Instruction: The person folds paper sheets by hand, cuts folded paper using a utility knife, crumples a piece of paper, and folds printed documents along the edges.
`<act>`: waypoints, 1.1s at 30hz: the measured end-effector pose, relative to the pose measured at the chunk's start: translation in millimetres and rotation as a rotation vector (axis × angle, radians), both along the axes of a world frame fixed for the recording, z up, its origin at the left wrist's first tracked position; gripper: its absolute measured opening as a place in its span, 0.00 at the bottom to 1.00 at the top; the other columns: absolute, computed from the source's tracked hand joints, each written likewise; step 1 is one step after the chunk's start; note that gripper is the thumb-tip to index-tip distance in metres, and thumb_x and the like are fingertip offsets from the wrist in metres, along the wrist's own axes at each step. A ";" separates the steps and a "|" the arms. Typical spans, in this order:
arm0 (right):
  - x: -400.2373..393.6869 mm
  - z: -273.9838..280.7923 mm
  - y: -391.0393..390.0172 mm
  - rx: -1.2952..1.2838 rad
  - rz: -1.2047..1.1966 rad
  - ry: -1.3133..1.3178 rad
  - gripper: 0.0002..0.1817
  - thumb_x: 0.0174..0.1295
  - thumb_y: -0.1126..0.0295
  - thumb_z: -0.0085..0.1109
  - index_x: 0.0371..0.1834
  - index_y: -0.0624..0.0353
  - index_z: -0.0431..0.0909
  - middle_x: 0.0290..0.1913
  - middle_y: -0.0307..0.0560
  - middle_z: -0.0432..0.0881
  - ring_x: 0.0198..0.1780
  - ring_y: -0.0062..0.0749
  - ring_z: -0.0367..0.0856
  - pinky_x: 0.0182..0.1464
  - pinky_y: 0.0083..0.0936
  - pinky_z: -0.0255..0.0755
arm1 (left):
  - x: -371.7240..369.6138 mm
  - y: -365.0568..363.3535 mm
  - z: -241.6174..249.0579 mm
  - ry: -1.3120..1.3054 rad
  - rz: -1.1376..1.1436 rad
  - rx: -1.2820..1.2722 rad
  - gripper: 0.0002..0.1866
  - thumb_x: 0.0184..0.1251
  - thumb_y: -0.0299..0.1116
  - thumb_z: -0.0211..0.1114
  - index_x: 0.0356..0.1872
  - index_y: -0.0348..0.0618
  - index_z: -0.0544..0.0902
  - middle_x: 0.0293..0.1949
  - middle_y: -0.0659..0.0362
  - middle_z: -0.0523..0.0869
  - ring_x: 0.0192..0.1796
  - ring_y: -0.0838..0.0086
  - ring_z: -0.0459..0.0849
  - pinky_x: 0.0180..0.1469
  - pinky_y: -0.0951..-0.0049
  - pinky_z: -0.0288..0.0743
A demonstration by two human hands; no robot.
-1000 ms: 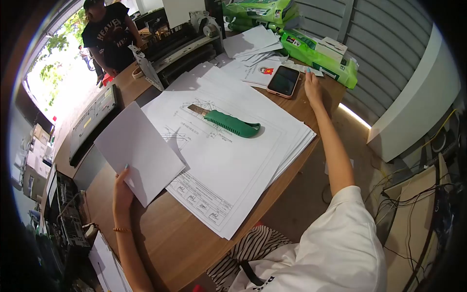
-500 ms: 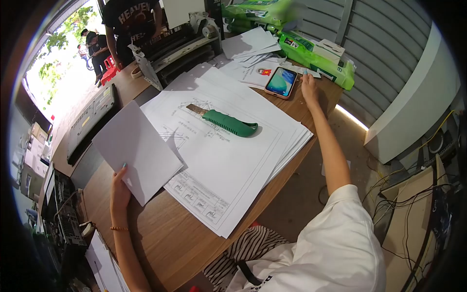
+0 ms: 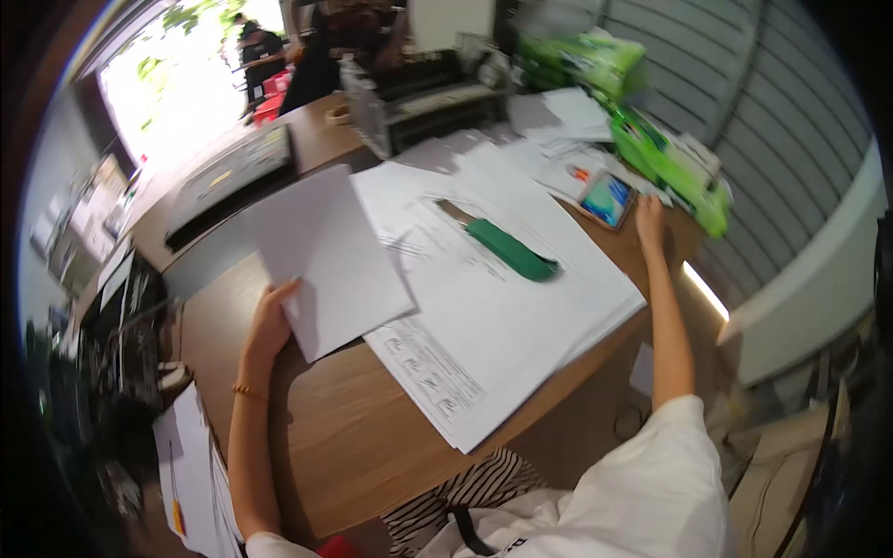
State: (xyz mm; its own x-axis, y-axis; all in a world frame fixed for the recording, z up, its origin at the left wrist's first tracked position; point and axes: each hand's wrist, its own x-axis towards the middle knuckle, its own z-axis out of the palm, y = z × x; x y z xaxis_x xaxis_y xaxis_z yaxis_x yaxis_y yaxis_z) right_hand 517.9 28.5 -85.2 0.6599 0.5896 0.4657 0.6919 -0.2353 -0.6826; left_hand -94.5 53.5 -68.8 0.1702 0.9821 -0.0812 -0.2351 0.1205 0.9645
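Note:
My left hand (image 3: 272, 321) grips a blank sheet of paper (image 3: 326, 260) by its lower left edge, thumb on top, holding it tilted above the desk. My right hand (image 3: 652, 223) is at the desk's far right, just right of a smartphone (image 3: 607, 200) with a lit screen. Its fingers look curled against a white slip, but blur hides what they grip. A green utility knife (image 3: 510, 249), blade exposed, lies on a stack of large printed drawings (image 3: 484, 344) between my hands.
A closed black laptop (image 3: 233, 181) lies at the back left, and an opened printer (image 3: 433, 102) stands at the back. Green paper packs (image 3: 665, 158) and loose sheets (image 3: 567, 116) occupy the back right. More papers (image 3: 191, 465) lie at lower left. A person in dark clothing (image 3: 339, 46) stands behind the printer.
The camera view has turned left, so the desk appears shifted right and down. My left hand still holds the paper, now more upright; my right hand stays beside the phone.

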 end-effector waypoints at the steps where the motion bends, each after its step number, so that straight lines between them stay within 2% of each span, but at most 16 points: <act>1: 3.0 -8.8 4.6 0.117 -0.013 -0.021 0.23 0.63 0.58 0.45 0.54 0.66 0.69 0.50 0.62 0.75 0.53 0.49 0.73 0.54 0.33 0.65 | -2.7 4.8 -4.0 -0.023 -0.071 0.014 0.15 0.59 0.30 0.59 0.46 0.36 0.70 0.39 0.57 0.77 0.42 0.73 0.77 0.43 0.72 0.72; 2: 9.3 -16.5 9.0 0.173 0.016 0.058 0.24 0.63 0.57 0.44 0.53 0.68 0.69 0.53 0.62 0.73 0.56 0.47 0.70 0.57 0.32 0.61 | -0.9 4.3 -5.5 -0.029 -0.032 -0.001 0.15 0.59 0.29 0.59 0.45 0.36 0.70 0.39 0.56 0.77 0.41 0.73 0.77 0.43 0.72 0.73; 3: 8.9 -12.3 5.3 0.105 0.015 -0.003 0.25 0.63 0.57 0.44 0.54 0.68 0.68 0.53 0.61 0.73 0.56 0.46 0.71 0.56 0.32 0.61 | -1.5 4.3 -5.0 0.013 -0.024 -0.014 0.15 0.59 0.29 0.59 0.45 0.36 0.70 0.39 0.56 0.77 0.41 0.73 0.77 0.43 0.72 0.73; 4: 29.9 -26.0 10.6 0.135 0.115 0.072 0.25 0.64 0.57 0.43 0.55 0.67 0.67 0.54 0.61 0.73 0.57 0.46 0.71 0.57 0.31 0.61 | 0.6 1.6 -4.0 0.024 -0.019 -0.002 0.17 0.59 0.31 0.60 0.47 0.36 0.69 0.40 0.55 0.76 0.42 0.72 0.76 0.43 0.72 0.72; 6: 42.1 -30.8 12.9 0.080 0.073 -0.027 0.24 0.65 0.58 0.42 0.56 0.65 0.66 0.53 0.59 0.73 0.55 0.44 0.72 0.55 0.29 0.63 | 8.1 -5.4 10.7 -0.001 -0.033 -0.074 0.20 0.59 0.32 0.60 0.50 0.35 0.67 0.43 0.54 0.74 0.45 0.70 0.75 0.45 0.70 0.72; 7: 56.6 -40.4 18.1 0.115 0.111 -0.039 0.24 0.65 0.57 0.43 0.56 0.64 0.66 0.54 0.58 0.73 0.55 0.44 0.72 0.54 0.29 0.64 | 8.2 -1.9 6.9 -0.007 -0.040 -0.069 0.19 0.59 0.31 0.59 0.50 0.35 0.67 0.43 0.54 0.74 0.46 0.71 0.75 0.47 0.70 0.72; 8: 36.6 -25.7 8.8 0.120 0.132 0.011 0.23 0.65 0.60 0.44 0.54 0.70 0.66 0.51 0.63 0.73 0.53 0.47 0.73 0.53 0.31 0.66 | 8.5 -3.8 10.0 -0.021 -0.002 -0.061 0.19 0.59 0.31 0.59 0.50 0.35 0.67 0.43 0.54 0.74 0.46 0.71 0.75 0.47 0.70 0.72; 9: 49.8 -32.1 13.7 0.060 0.110 -0.051 0.23 0.65 0.59 0.43 0.54 0.69 0.66 0.52 0.63 0.73 0.54 0.48 0.73 0.53 0.31 0.65 | 9.2 -5.3 12.6 -0.019 -0.037 -0.061 0.18 0.59 0.30 0.59 0.49 0.33 0.68 0.43 0.54 0.75 0.44 0.71 0.76 0.46 0.72 0.73; 10: 37.8 -23.9 8.8 0.067 0.116 0.006 0.24 0.65 0.58 0.43 0.54 0.69 0.66 0.51 0.63 0.73 0.53 0.48 0.73 0.53 0.31 0.65 | 9.9 -6.5 13.9 -0.020 -0.075 -0.060 0.18 0.59 0.29 0.58 0.48 0.32 0.68 0.42 0.54 0.76 0.43 0.72 0.77 0.45 0.74 0.73; 12: 53.5 -33.9 16.5 0.108 0.157 -0.068 0.23 0.65 0.59 0.44 0.54 0.67 0.67 0.50 0.61 0.74 0.51 0.47 0.74 0.52 0.31 0.66 | 10.1 -5.7 13.8 -0.077 -0.088 -0.046 0.17 0.60 0.28 0.58 0.48 0.33 0.68 0.42 0.54 0.76 0.43 0.72 0.78 0.45 0.73 0.73; 14: 50.6 -32.0 15.1 0.103 0.087 -0.087 0.20 0.64 0.62 0.48 0.51 0.68 0.70 0.47 0.57 0.77 0.48 0.40 0.76 0.50 0.28 0.67 | 11.4 -7.4 15.2 -0.106 -0.122 -0.034 0.17 0.60 0.28 0.58 0.48 0.33 0.69 0.43 0.55 0.76 0.43 0.72 0.78 0.46 0.73 0.73; 17: 48.6 -30.0 12.4 0.069 0.101 -0.113 0.20 0.64 0.61 0.46 0.53 0.64 0.69 0.47 0.57 0.76 0.48 0.43 0.75 0.50 0.30 0.67 | 12.3 -7.8 15.5 -0.068 -0.064 -0.038 0.16 0.60 0.28 0.58 0.48 0.34 0.69 0.43 0.55 0.77 0.43 0.72 0.78 0.47 0.71 0.73; 19: 45.6 -28.1 10.1 0.063 0.111 -0.093 0.19 0.64 0.61 0.46 0.53 0.64 0.69 0.47 0.57 0.76 0.48 0.43 0.75 0.50 0.30 0.67 | 11.5 -4.3 12.3 -0.096 -0.133 -0.030 0.15 0.60 0.29 0.58 0.47 0.35 0.70 0.42 0.56 0.77 0.45 0.72 0.78 0.48 0.71 0.73; 27: 48.5 -30.2 12.0 0.065 0.135 -0.074 0.18 0.65 0.62 0.45 0.51 0.63 0.70 0.47 0.56 0.75 0.50 0.43 0.74 0.51 0.31 0.67 | 11.9 -4.1 12.3 -0.101 -0.133 -0.034 0.15 0.60 0.27 0.56 0.48 0.34 0.70 0.42 0.55 0.77 0.44 0.73 0.78 0.48 0.72 0.73; 30: 49.8 -32.2 15.3 0.192 0.120 -0.101 0.17 0.63 0.64 0.47 0.50 0.64 0.70 0.48 0.56 0.74 0.50 0.44 0.73 0.52 0.32 0.66 | 11.1 -5.5 14.1 -0.104 -0.135 -0.043 0.15 0.60 0.26 0.56 0.49 0.34 0.70 0.43 0.55 0.77 0.44 0.73 0.78 0.47 0.73 0.73; 33: 14.0 7.1 17.2 0.288 0.089 -0.417 0.16 0.60 0.70 0.50 0.51 0.63 0.69 0.50 0.53 0.73 0.53 0.44 0.70 0.54 0.34 0.63 | 12.9 -7.4 15.7 -0.137 -0.132 -0.048 0.15 0.60 0.26 0.57 0.48 0.35 0.70 0.43 0.55 0.78 0.45 0.74 0.78 0.46 0.74 0.74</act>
State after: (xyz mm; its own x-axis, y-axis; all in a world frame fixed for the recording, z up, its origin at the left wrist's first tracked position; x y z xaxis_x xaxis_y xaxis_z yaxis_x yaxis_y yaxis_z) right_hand 531.9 45.7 -78.1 0.3367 0.4437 0.8305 0.9278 -0.0061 -0.3729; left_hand -81.5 46.1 -53.1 0.3098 0.9461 -0.0945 -0.3431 0.2040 0.9169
